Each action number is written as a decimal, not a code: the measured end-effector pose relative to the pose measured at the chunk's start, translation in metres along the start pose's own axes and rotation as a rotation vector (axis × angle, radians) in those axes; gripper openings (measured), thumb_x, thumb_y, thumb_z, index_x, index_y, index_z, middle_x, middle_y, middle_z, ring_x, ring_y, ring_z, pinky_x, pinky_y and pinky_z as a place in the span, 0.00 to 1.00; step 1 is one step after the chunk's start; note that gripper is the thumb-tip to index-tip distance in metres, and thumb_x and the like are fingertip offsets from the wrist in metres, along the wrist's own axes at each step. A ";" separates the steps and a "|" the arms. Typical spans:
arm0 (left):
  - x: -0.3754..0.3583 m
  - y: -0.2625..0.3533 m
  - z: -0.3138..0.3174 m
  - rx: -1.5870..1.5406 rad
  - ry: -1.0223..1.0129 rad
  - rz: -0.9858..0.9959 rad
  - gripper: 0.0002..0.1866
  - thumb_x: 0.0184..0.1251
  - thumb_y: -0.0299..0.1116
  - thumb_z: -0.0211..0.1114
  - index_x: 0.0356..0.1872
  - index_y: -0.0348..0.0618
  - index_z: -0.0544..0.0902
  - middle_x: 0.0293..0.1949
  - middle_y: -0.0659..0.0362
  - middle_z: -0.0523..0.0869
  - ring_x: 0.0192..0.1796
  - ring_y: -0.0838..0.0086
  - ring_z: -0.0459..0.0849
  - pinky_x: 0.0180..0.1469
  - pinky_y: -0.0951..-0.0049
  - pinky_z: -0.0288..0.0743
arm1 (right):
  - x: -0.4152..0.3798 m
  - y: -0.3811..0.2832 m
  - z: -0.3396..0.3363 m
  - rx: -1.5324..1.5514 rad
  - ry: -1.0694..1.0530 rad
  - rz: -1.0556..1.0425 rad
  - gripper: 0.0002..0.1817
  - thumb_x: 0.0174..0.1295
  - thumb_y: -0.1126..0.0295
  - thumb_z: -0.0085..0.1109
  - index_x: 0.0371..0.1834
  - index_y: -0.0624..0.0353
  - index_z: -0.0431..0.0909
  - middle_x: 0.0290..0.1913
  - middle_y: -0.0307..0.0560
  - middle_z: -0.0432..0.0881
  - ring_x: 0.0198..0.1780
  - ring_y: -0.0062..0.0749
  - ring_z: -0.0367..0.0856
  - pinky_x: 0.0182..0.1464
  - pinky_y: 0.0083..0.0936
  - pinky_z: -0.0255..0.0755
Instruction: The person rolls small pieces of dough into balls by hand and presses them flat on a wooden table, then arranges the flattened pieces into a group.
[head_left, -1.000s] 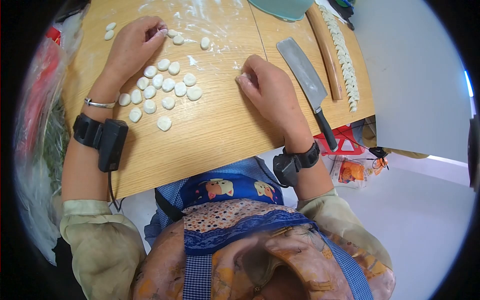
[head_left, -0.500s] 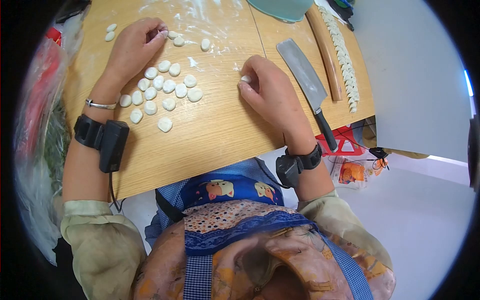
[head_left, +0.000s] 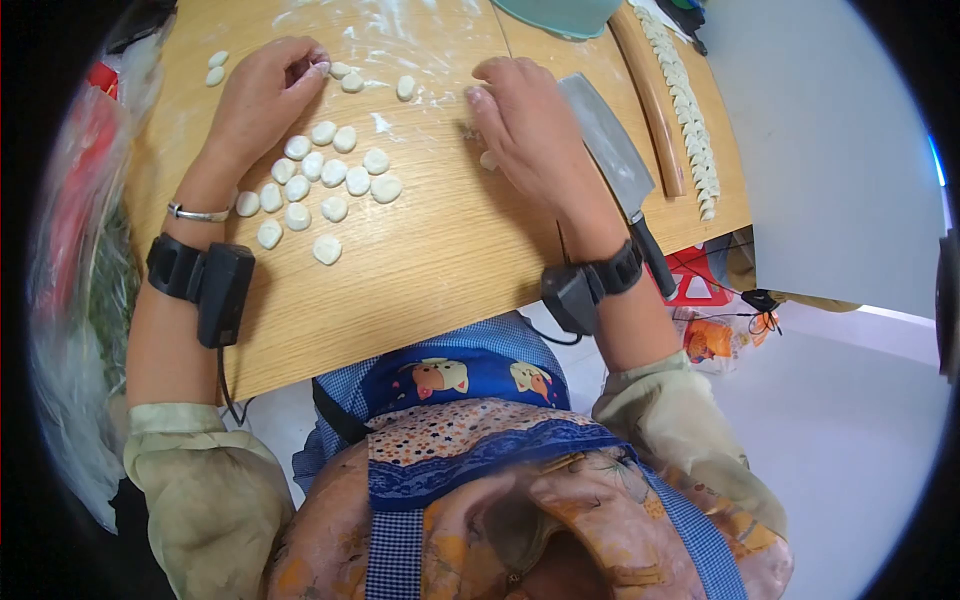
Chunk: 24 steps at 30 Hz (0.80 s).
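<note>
My left hand rests on the floured wooden table at the upper left, its fingers curled in. What they hold is hidden, and two small dough pieces lie right beside the fingertips. My right hand is above the table right of centre, fingers apart, holding nothing. A round dough piece lies on the table by its palm side. Between the hands several flattened white dough pieces are spread in a loose group. A single piece lies farther back.
A cleaver lies right of my right hand, partly behind it. Beyond it are a wooden rolling pin and a row of overlapping dough pieces. A teal bowl stands at the back; plastic bags hang at the left.
My right hand has moved up and opened, and the dough piece that was at its fingers now lies on the table. My left hand has barely moved.
</note>
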<state>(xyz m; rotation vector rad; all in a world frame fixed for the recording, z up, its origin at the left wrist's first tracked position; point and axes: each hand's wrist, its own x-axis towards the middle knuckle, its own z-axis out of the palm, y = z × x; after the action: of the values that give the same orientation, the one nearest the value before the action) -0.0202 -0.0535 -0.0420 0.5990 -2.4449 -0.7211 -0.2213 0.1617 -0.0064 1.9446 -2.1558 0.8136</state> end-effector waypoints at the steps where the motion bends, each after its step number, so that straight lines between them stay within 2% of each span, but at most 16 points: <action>1: 0.000 0.001 0.000 0.000 -0.001 0.001 0.12 0.73 0.34 0.64 0.46 0.35 0.83 0.37 0.56 0.85 0.37 0.74 0.81 0.43 0.74 0.75 | 0.002 0.001 0.003 0.000 0.001 0.001 0.14 0.70 0.64 0.56 0.45 0.65 0.78 0.42 0.58 0.80 0.48 0.54 0.77 0.52 0.45 0.71; 4: 0.000 -0.001 -0.001 -0.001 0.001 -0.001 0.12 0.72 0.34 0.64 0.46 0.35 0.83 0.37 0.56 0.85 0.37 0.74 0.81 0.43 0.73 0.76 | 0.004 0.005 0.013 -0.120 -0.073 -0.019 0.12 0.70 0.64 0.56 0.46 0.63 0.79 0.44 0.56 0.80 0.49 0.54 0.76 0.52 0.46 0.71; 7: 0.000 -0.003 0.000 0.011 0.011 0.003 0.12 0.72 0.34 0.64 0.46 0.35 0.83 0.36 0.57 0.85 0.37 0.74 0.80 0.42 0.73 0.75 | 0.000 0.009 0.018 -0.170 -0.010 -0.081 0.11 0.69 0.64 0.57 0.47 0.60 0.80 0.46 0.55 0.80 0.50 0.52 0.76 0.52 0.47 0.70; 10: 0.001 0.000 -0.001 0.020 0.003 0.005 0.12 0.73 0.34 0.65 0.46 0.35 0.83 0.36 0.57 0.85 0.36 0.75 0.80 0.42 0.74 0.75 | 0.001 0.010 0.015 -0.134 -0.006 -0.051 0.11 0.68 0.64 0.57 0.47 0.58 0.79 0.47 0.53 0.80 0.51 0.51 0.75 0.53 0.46 0.69; 13: -0.001 -0.002 0.000 -0.010 0.003 -0.013 0.12 0.73 0.35 0.65 0.46 0.35 0.83 0.36 0.58 0.85 0.36 0.77 0.80 0.42 0.75 0.75 | 0.002 0.006 0.015 -0.052 -0.096 0.068 0.11 0.68 0.64 0.58 0.48 0.57 0.79 0.48 0.52 0.79 0.52 0.49 0.75 0.54 0.45 0.68; 15: -0.001 -0.003 0.001 -0.016 0.024 -0.004 0.12 0.73 0.35 0.65 0.46 0.35 0.84 0.36 0.59 0.85 0.36 0.78 0.79 0.42 0.76 0.75 | -0.003 -0.002 0.021 -0.218 -0.018 0.005 0.12 0.68 0.63 0.57 0.49 0.57 0.80 0.49 0.52 0.80 0.53 0.50 0.75 0.55 0.46 0.68; 18: 0.000 -0.004 0.001 -0.041 0.007 -0.022 0.12 0.74 0.35 0.65 0.46 0.35 0.84 0.36 0.60 0.85 0.37 0.78 0.79 0.42 0.76 0.75 | -0.002 -0.002 0.024 -0.270 -0.019 -0.007 0.12 0.68 0.63 0.57 0.49 0.58 0.80 0.50 0.52 0.80 0.53 0.49 0.75 0.55 0.46 0.68; 21: 0.000 -0.002 0.001 -0.022 -0.011 -0.031 0.12 0.74 0.34 0.65 0.46 0.35 0.84 0.36 0.60 0.85 0.37 0.78 0.80 0.43 0.76 0.75 | 0.001 0.015 0.022 -0.091 -0.030 0.019 0.12 0.67 0.64 0.58 0.48 0.58 0.79 0.50 0.52 0.80 0.53 0.48 0.75 0.54 0.45 0.68; 24: 0.000 -0.002 0.000 -0.009 -0.002 -0.006 0.12 0.74 0.35 0.65 0.46 0.35 0.84 0.36 0.60 0.84 0.37 0.78 0.79 0.43 0.76 0.75 | 0.002 0.017 0.018 -0.057 -0.047 0.029 0.11 0.67 0.65 0.58 0.48 0.58 0.79 0.50 0.51 0.79 0.53 0.48 0.74 0.54 0.45 0.68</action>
<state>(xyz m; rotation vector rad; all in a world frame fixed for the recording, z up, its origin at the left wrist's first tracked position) -0.0197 -0.0546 -0.0431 0.6028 -2.4420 -0.7349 -0.2335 0.1522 -0.0259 1.9278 -2.2129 0.7098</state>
